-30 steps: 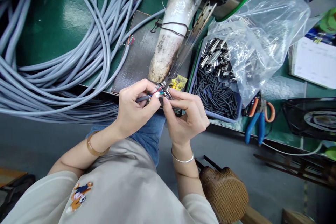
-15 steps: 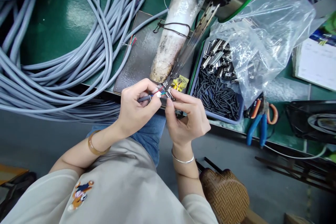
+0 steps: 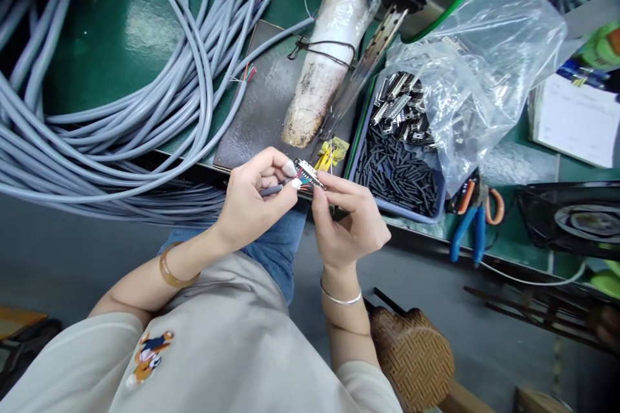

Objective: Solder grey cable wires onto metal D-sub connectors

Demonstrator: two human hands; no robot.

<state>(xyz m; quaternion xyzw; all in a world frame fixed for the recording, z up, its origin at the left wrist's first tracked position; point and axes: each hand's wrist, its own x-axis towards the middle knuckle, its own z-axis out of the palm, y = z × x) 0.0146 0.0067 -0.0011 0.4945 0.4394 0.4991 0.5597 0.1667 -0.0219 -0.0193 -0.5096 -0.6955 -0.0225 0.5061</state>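
Note:
My left hand (image 3: 259, 197) is closed on the end of a grey cable (image 3: 271, 190), whose thin coloured wires fan out past the fingertips. White coverings show on my left thumb and forefinger tips. Between thumb and fingers, my right hand (image 3: 351, 213) pinches the near end of a metal multi-pin connector (image 3: 310, 172). Coloured wires meet the pin side of the connector; which ones are joined I cannot tell. Just beyond the hands is a soldering iron tip, beside a wrapped, scorched white tube (image 3: 310, 100) and a yellow piece (image 3: 334, 153).
Grey cables (image 3: 145, 122) with stripped ends cover the left of the green bench. To the right, a blue tray (image 3: 438, 206) holds black sleeves (image 3: 397, 174) and metal connectors (image 3: 402, 103) under a plastic bag (image 3: 489, 64). Pliers (image 3: 472, 222) lie at the bench edge; a stool (image 3: 416, 361) stands below.
The connector has turned and shows more of its metal face, slightly nearer me and away from the iron tip. Both hands keep their grip. The whole view has shifted a little.

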